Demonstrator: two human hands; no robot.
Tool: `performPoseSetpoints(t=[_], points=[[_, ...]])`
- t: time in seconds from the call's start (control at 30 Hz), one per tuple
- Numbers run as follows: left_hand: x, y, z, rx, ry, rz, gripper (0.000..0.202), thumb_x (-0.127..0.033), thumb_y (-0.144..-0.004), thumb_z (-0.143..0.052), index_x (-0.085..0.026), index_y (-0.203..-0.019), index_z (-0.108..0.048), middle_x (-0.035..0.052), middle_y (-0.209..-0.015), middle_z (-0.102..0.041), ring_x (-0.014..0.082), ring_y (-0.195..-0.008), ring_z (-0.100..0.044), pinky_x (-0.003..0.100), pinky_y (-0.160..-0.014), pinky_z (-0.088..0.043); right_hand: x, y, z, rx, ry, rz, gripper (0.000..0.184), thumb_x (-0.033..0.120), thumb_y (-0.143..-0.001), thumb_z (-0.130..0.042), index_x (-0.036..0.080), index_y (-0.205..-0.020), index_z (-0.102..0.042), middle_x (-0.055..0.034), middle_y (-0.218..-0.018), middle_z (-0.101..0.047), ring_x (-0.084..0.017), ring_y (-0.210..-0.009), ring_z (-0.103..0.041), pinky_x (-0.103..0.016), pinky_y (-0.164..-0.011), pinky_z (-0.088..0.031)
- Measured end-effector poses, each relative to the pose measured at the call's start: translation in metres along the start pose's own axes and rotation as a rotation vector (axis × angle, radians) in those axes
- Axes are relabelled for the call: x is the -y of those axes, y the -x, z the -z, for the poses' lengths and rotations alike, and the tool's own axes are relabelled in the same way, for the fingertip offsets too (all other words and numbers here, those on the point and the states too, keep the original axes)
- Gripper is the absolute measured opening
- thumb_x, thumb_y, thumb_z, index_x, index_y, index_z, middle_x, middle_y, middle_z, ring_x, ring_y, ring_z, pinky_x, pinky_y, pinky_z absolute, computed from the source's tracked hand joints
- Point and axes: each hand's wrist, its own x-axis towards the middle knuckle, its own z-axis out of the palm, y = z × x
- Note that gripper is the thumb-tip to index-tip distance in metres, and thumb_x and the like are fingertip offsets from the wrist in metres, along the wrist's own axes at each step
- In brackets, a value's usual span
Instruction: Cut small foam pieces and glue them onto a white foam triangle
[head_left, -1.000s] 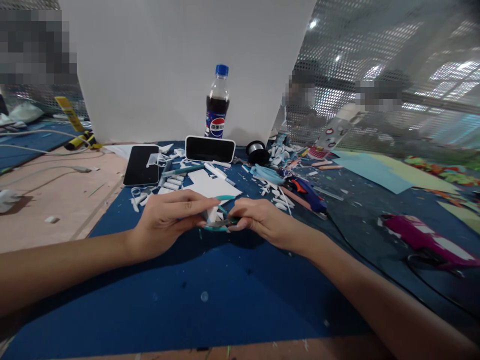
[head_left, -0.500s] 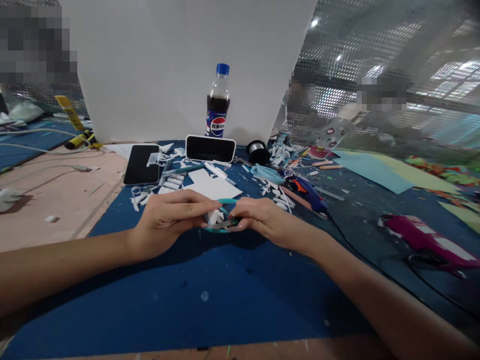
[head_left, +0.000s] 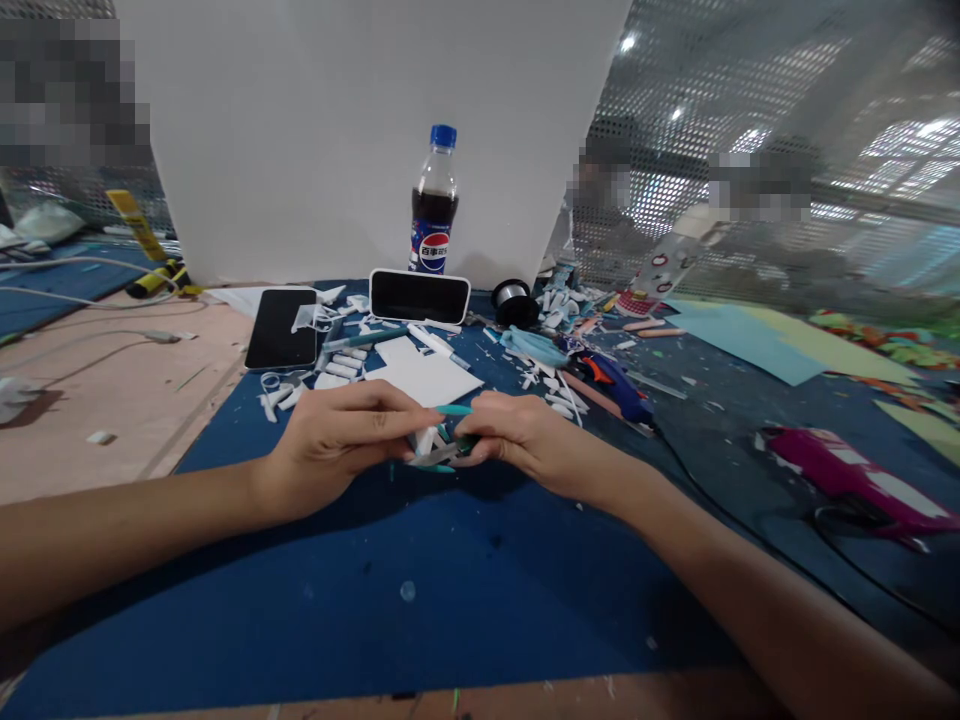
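Just beyond the middle of the blue board, my left hand [head_left: 352, 435] pinches a small white piece [head_left: 424, 441] together with thin teal strips [head_left: 454, 409]. My right hand [head_left: 517, 432] is closed around what looks like small scissors [head_left: 437, 456]; their metal blades point left, towards the left fingertips, and a dark green part shows at the thumb. One teal strip bridges the gap between the hands on the far side, another lies by the blades on the near side. Fingers hide most of the white piece and the tool's handles.
A phone [head_left: 420, 297] leans before a cola bottle [head_left: 435, 215]; another phone [head_left: 283, 328] lies left. White scraps and a white sheet [head_left: 424, 372] lie beyond my hands. To the right are a wire spool [head_left: 514, 303], a blue glue gun [head_left: 616, 388] and a magenta device [head_left: 862, 480].
The near teal strip sits slightly lower and straighter, and a teal bit now shows below my left fingers. The blades have tilted a little. Both hands stay almost in place.
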Motion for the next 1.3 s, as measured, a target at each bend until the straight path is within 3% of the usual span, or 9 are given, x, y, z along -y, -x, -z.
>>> performPoseSetpoints(t=[1.1, 1.3], points=[[0.002, 0.001, 0.001, 0.043, -0.004, 0.033, 0.043, -0.008, -0.089, -0.055, -0.034, -0.123, -0.060, 0.0042, -0.092, -0.067, 0.0111, -0.073, -0.065, 0.017, -0.056, -0.053, 0.000, 0.000, -0.014, -0.144, 0.047, 0.019, 0.048, 0.049, -0.096, -0.031, 0.014, -0.087, -0.062, -0.0043, -0.074, -0.055, -0.015, -0.069, -0.049, -0.025, -0.061, -0.036], [0.001, 0.001, 0.000, 0.007, -0.003, 0.019, 0.042, -0.007, -0.090, -0.053, -0.033, -0.123, -0.060, 0.0051, -0.099, -0.070, 0.0131, -0.083, -0.068, 0.019, -0.068, -0.057, -0.001, -0.001, -0.015, -0.134, -0.017, 0.007, 0.045, 0.049, -0.096, -0.033, 0.015, -0.087, -0.061, -0.0033, -0.074, -0.056, -0.014, -0.069, -0.051, -0.024, -0.062, -0.037]])
